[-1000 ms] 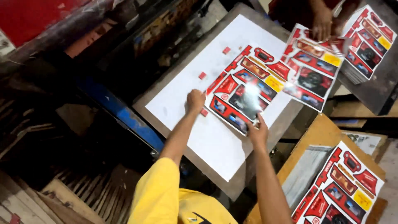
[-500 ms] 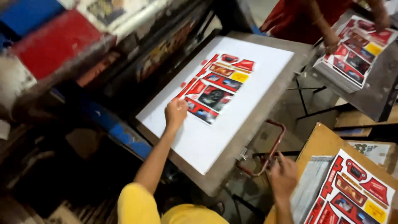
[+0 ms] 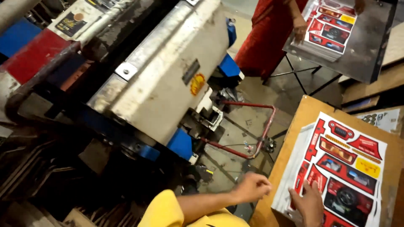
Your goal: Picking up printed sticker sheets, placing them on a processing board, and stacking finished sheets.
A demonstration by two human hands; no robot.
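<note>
Resting flat with fingers spread on the top red printed sheet point(image 3: 343, 168) of the stack lying on the wooden counter point(image 3: 309, 110), the right hand point(image 3: 309, 203) grasps nothing, while the left hand point(image 3: 251, 188), loosely curled and empty, hovers just beside the stack's near edge.

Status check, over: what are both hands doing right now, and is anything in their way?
Left hand loosely curled, empty, beside the stack. Right hand flat on the stack of printed sheets, on the wooden table. Nothing blocking either hand.
</note>
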